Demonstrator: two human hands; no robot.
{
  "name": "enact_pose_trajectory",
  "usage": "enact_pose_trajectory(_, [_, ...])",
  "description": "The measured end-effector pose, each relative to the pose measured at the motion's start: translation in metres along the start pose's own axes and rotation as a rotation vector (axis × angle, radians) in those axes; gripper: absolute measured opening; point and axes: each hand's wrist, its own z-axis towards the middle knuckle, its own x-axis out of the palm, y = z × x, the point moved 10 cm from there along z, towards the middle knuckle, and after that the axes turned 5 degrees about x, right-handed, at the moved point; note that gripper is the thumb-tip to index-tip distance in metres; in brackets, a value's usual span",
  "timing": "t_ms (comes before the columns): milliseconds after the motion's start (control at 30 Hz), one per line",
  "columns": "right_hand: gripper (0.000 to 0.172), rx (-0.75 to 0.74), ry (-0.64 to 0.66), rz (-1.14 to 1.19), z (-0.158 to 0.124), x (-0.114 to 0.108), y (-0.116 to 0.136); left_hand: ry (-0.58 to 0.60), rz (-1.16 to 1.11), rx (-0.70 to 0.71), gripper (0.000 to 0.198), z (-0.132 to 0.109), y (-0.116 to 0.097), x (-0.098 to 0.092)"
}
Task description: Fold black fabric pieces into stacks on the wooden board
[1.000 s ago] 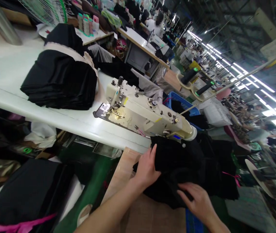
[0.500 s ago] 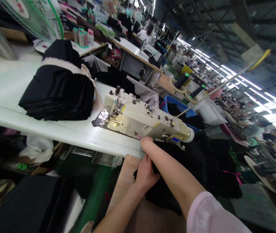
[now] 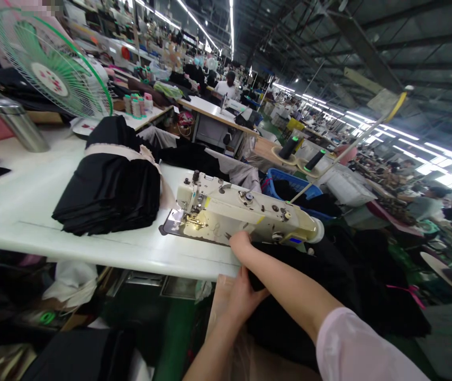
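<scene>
Overhead, long strip lights [image 3: 400, 132] and a steel roof [image 3: 428, 53] span rows of sewing stations in a garment factory, with a worker in a white shirt [image 3: 226, 89] at a far table. Closer in, a long white surface [image 3: 23, 211] carries a stack of black fabric [image 3: 107, 196] bound with a pale band [image 3: 115, 152]. Just beside the stack stands a cream industrial sewing machine [image 3: 245, 209]. A heap of black cloth [image 3: 293, 338] lies at the machine's near side, and a blue plastic crate [image 3: 289, 182] and two thread cones [image 3: 289, 148] stand beyond it. An electric fan [image 3: 51, 69] and a steel flask [image 3: 19, 124] occupy the far left. The person's right hand [image 3: 240, 242], in a pale pink sleeve [image 3: 353, 349], reaches across the body and rests curled at the cloth's edge, just below the machine, its fingers hidden. The left hand [image 3: 245, 296] sits lower, bent against a fold of the cloth. Whether either hand is pinching cannot be told.
</scene>
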Motion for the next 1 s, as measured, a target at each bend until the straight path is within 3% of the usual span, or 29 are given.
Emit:
enact_pose_trajectory(100, [0.022, 0.010, -0.064, -0.042, -0.023, -0.029, -0.001, -0.060, 0.042, -0.074, 0.062, -0.009, 0.010, -0.032])
enact_pose_trajectory(167, [0.017, 0.013, -0.199, -0.061, -0.049, -0.061, -0.003, -0.196, 0.118, -0.146, 0.051, -0.019, 0.019, -0.070])
enact_pose_trajectory(233, [0.016, 0.017, -0.337, 0.010, -0.081, -0.089, -0.007, -0.340, 0.237, -0.109, 0.054, -0.029, 0.011, -0.107])
enact_pose_trajectory(300, [0.012, -0.022, -0.373, 0.184, -0.108, -0.098, -0.006, -0.321, 0.317, -0.016, 0.053, -0.030, -0.005, -0.123])
enact_pose_trajectory(367, [0.008, -0.063, -0.381, 0.466, -0.125, -0.092, -0.004, -0.185, 0.345, 0.045, 0.037, -0.029, -0.019, -0.121])
enact_pose_trajectory(433, [0.008, -0.062, -0.423, 0.786, -0.131, -0.077, -0.005, -0.065, 0.347, 0.058, 0.035, -0.029, -0.029, -0.114])
enact_pose_trajectory(500, [0.012, -0.038, -0.446, 1.047, -0.128, -0.051, -0.005, 0.013, 0.343, 0.081, 0.039, -0.031, -0.038, -0.112])
enact_pose_trajectory(600, [0.023, -0.071, -0.408, 1.214, -0.114, -0.013, 0.009, 0.174, 0.363, 0.153, 0.035, -0.031, -0.043, -0.116])
enact_pose_trajectory(700, [0.047, -0.038, -0.445, 1.436, -0.101, 0.005, 0.008, 0.317, 0.482, 0.153, 0.032, -0.023, -0.018, -0.147])
enact_pose_trajectory(833, [0.063, 0.042, -0.445, 1.946, -0.079, 0.014, 0.006, -0.060, 0.871, -0.105, 0.045, -0.005, 0.040, -0.260])
enact_pose_trajectory(900, [0.052, -0.029, -0.535, 2.057, -0.071, 0.002, 0.009, -0.059, 1.034, -0.155, 0.045, -0.001, 0.063, -0.283])
enact_pose_trajectory(1000, [0.032, -0.065, -0.778, 1.966, -0.067, -0.017, 0.009, -0.024, 1.210, -0.168, 0.043, 0.007, 0.081, -0.291])
